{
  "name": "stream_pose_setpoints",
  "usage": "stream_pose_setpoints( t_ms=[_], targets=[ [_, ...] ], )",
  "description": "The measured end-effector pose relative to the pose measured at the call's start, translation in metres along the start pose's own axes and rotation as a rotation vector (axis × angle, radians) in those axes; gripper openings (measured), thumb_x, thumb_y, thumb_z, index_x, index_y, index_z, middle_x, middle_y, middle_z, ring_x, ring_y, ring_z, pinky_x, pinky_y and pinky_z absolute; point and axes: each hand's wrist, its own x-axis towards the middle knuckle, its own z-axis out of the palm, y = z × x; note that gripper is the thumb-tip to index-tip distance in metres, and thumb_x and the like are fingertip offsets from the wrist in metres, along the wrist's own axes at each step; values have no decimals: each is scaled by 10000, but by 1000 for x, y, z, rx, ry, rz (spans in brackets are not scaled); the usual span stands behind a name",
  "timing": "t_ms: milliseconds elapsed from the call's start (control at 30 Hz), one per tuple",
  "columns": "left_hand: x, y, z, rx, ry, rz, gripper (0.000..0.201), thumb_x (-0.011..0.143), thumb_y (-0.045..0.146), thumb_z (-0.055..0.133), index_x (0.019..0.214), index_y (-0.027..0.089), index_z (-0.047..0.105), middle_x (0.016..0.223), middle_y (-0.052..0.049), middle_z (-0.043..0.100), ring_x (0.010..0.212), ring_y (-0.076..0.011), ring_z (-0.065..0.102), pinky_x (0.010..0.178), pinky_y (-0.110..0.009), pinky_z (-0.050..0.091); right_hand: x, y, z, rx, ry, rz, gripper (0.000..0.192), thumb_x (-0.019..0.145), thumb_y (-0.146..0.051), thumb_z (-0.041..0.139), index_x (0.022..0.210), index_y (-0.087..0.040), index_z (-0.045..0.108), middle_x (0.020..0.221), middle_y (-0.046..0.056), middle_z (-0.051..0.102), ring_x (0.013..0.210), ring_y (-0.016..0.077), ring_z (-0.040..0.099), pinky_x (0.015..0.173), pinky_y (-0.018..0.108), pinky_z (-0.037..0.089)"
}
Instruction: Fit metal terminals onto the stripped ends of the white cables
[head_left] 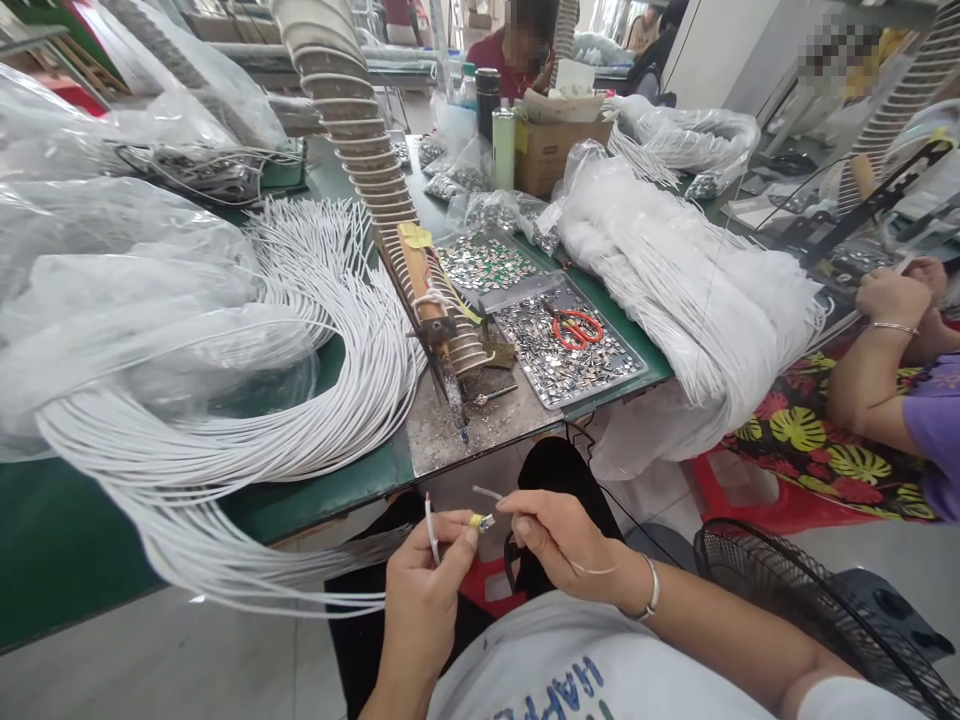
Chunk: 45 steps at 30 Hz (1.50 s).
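My left hand (429,580) is closed, with thumb and forefinger pinching a small metal connector (486,522) that has a yellow part. A white cable (432,530) with a reddish tip stands up between its fingers. Just to the right, my right hand (562,535) is closed on a thin, pale wire (487,492); one end points toward the connector and a loose strand trails by the wrist. Both hands are above my lap, in front of the table edge. A soldering iron (454,400), fixed to a wooden piece, points down over a stained metal plate (510,415).
A large bundle of white cables (300,420) covers the left of the green table. A tray of metal connectors (592,370) holds red-handled scissors (577,328). A ribbed hose (352,130) rises behind the iron. At right are bagged cables (675,270), a co-worker's arms and a fan (795,590).
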Motion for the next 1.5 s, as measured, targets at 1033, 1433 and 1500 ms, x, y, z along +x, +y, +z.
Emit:
stream_pose_setpoints(
  t_ms=[1033,1433,1500],
  targets=[
    [54,43,22,-141,124,137,212,733,266,759,659,166,588,932,-37,703,834,-183,645,784,-306,471,47,-1,-3,-13,238,0,118,865,-114,531,774,-189,527,1133,119,696,1061,160,668,883,292,538],
    [56,36,19,-156,141,169,167,696,235,780,649,176,631,869,-23,703,807,-166,628,720,-274,477,44,2,-2,38,232,12,125,840,-109,565,773,-205,522,1159,101,690,1045,170,677,879,292,544],
    [55,34,19,-176,143,113,181,681,237,787,634,174,624,862,-23,701,805,-165,624,720,-272,470,41,5,-1,43,214,34,118,845,-112,562,780,-203,525,1163,104,687,1053,171,675,880,294,545]
  ],
)
